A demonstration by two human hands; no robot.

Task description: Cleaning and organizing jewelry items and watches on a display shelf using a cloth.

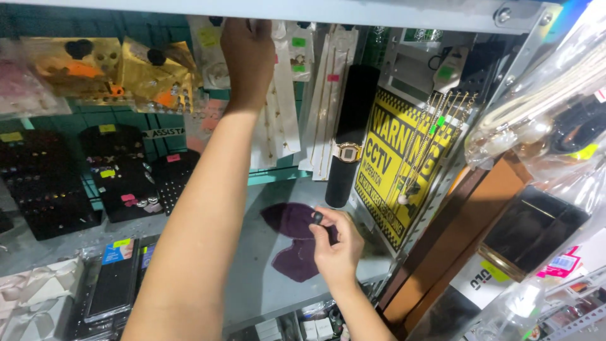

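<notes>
On a grey shelf [252, 278] of jewellery displays, the right hand [338, 243] pinches a small dark bead [317, 218] while the left hand [248, 53] grips a hanging white packet [281, 107].

— What sits along the shelf's [252, 278] back edge?

— Black earring display stands [120, 170] at the left, and a tall black cylinder stand [350, 136] with a gold watch [348, 152] around it toward the right.

— And at the right edge?

— A yellow and black warning sign [394, 170] leans there, thin chains [429, 136] hanging over it.

— The front left corner?

— Flat black packets in clear wrap [113, 284].

— Above them?

— Gold foil cards [142, 76] hang at the back.
</notes>
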